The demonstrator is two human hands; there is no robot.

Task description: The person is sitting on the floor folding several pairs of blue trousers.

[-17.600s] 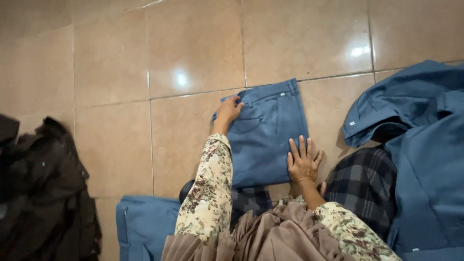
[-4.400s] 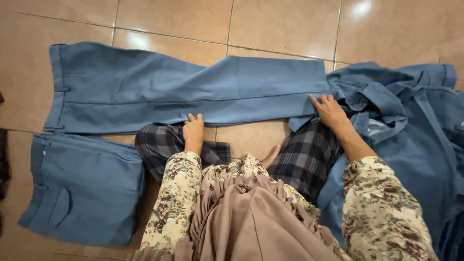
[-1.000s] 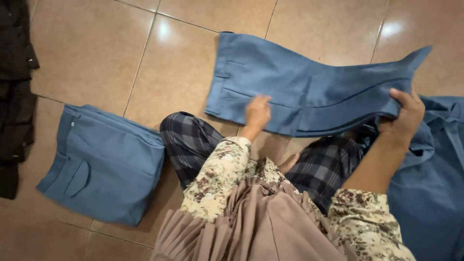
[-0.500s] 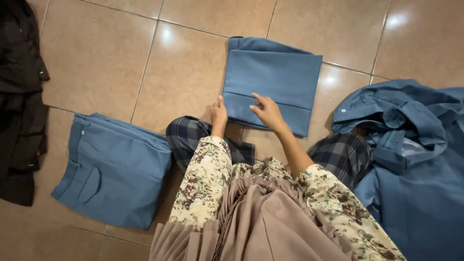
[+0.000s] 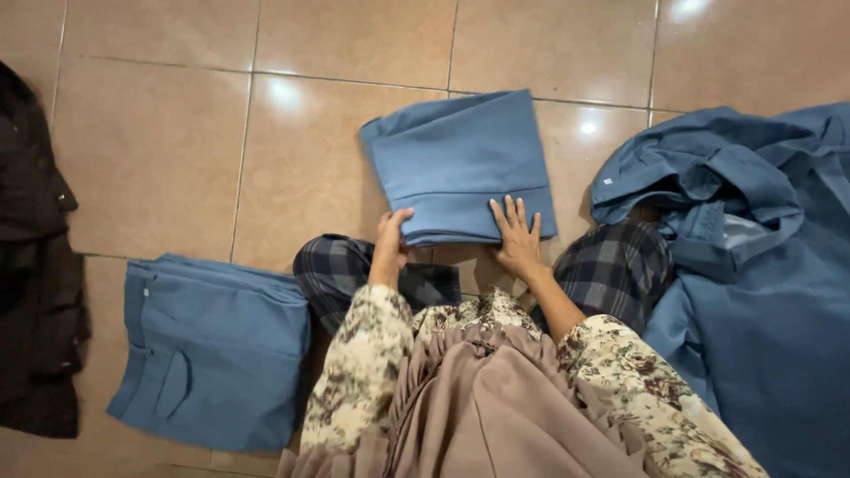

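A pair of blue trousers (image 5: 460, 159), folded into a compact rectangle, lies on the tiled floor just beyond my knees. My left hand (image 5: 390, 243) grips its near left corner, thumb on top of the fabric. My right hand (image 5: 516, 237) rests flat on the near right edge with fingers spread. A second folded pair of blue trousers (image 5: 212, 350) sits on the floor to my left, pocket side up.
A heap of unfolded blue garments (image 5: 753, 265) fills the right side. Dark clothing (image 5: 35, 265) lies along the left edge. My legs in plaid fabric (image 5: 611, 270) are crossed under me on the beige floor tiles (image 5: 159, 150).
The trousers went from half-folded to a shorter, thicker rectangle. My left hand moved to its near left corner and my right hand slid to the near right edge.
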